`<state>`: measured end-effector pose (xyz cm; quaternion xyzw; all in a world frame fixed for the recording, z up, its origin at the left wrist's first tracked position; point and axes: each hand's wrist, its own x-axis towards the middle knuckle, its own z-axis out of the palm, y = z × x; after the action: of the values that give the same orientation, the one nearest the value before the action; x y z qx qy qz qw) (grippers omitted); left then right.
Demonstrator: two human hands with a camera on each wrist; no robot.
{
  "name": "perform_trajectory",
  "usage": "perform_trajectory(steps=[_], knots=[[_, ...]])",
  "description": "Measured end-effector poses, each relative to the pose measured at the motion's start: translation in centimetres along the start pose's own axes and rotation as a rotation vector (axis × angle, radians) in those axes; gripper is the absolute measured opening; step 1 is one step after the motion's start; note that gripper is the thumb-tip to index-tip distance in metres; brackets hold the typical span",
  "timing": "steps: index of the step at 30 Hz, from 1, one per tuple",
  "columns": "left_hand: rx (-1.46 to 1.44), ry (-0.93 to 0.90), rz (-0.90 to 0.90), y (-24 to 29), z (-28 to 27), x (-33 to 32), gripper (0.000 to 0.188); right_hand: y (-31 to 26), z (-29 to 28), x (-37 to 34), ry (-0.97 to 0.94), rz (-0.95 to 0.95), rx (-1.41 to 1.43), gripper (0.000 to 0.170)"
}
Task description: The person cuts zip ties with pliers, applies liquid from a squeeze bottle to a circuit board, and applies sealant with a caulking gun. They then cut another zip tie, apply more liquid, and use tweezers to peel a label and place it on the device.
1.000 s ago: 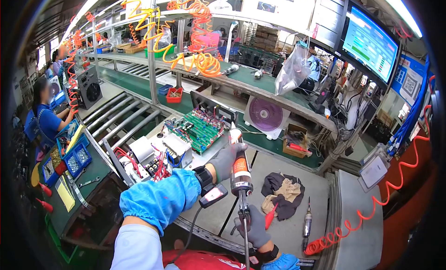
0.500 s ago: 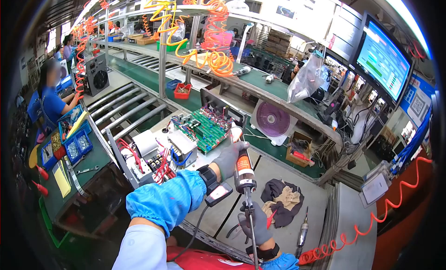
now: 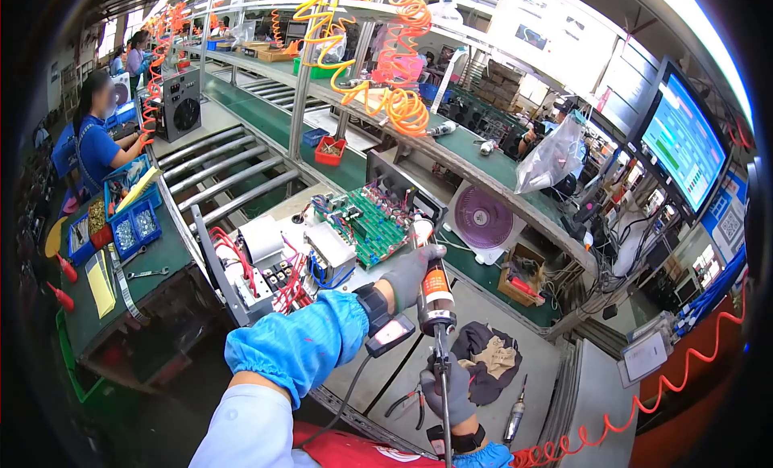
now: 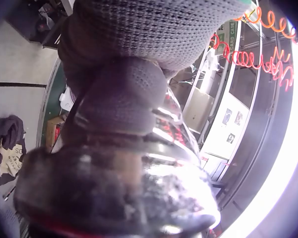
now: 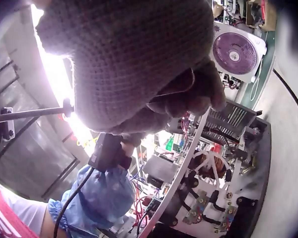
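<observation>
Open electronics unit (image 3: pixel 326 246) lies with its circuit board (image 3: pixel 370 233) exposed. Gloved left hand (image 3: pixel 409 276) grips the barrel of the cartridge gun (image 3: pixel 437 292), apparently to support its front weight. Pliers (image 3: pixel 420 410) lie near the right hand (image 3: pixel 456 391), which grips the gun's handle, presumably for trigger control. Cloth (image 3: pixel 497 357) lies bunched alongside, purpose undetermined.

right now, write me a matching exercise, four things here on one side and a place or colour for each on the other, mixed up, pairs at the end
1. caulking gun
2. wrench
3. fan
4. pliers

A. on the green bench
B. on the grey tabletop
C. gripped by left hand and right hand
D. purple, in a white frame

Pairs: 1-C, 2-A, 3-D, 4-B
</observation>
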<state>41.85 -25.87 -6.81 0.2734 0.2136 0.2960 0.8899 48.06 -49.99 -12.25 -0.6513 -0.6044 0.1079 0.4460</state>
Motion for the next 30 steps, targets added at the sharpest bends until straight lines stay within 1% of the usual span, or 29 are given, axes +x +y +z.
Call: perform_trajectory(steps=[6, 10, 13, 16, 19, 22, 27, 30], knots=[[0.021, -0.002, 0.026, 0.0, 0.0, -0.1, 0.025, 0.0, 0.2, -0.2, -0.006, 0.01, -0.01, 0.023], [0.018, 0.004, 0.001, 0.1, 0.1, -0.4, 0.025, -0.9, 0.2, -0.3, 0.006, 0.006, 0.005, 0.023], [0.012, -0.014, -0.016, 0.1, 0.3, -1.0, 0.026, -1.4, 0.2, -0.5, 0.024, 0.011, -0.029, 0.023], [0.02, -0.036, -0.05, -0.1, 0.1, -0.8, 0.028, -1.1, 0.3, -1.0, 0.037, -0.033, -0.098, 0.023], [0.032, -0.073, -0.079, -0.4, 0.0, -1.0, 0.03, -1.9, 0.4, -1.4, 0.046, 0.021, -0.078, 0.023], [0.037, -0.078, -0.084, -0.8, 0.0, -1.0, 0.033, -1.5, 0.5, -2.1, 0.02, 0.055, -0.084, 0.024], [0.074, -0.072, -0.045, -1.7, 0.1, -1.1, 0.035, -1.5, 1.2, -3.3, 0.094, 0.074, -0.048, 0.025], [0.066, -0.089, -0.064, -1.8, 0.3, -1.4, 0.036, -1.9, 1.3, -3.6, 0.111, 0.073, -0.049, 0.025]])
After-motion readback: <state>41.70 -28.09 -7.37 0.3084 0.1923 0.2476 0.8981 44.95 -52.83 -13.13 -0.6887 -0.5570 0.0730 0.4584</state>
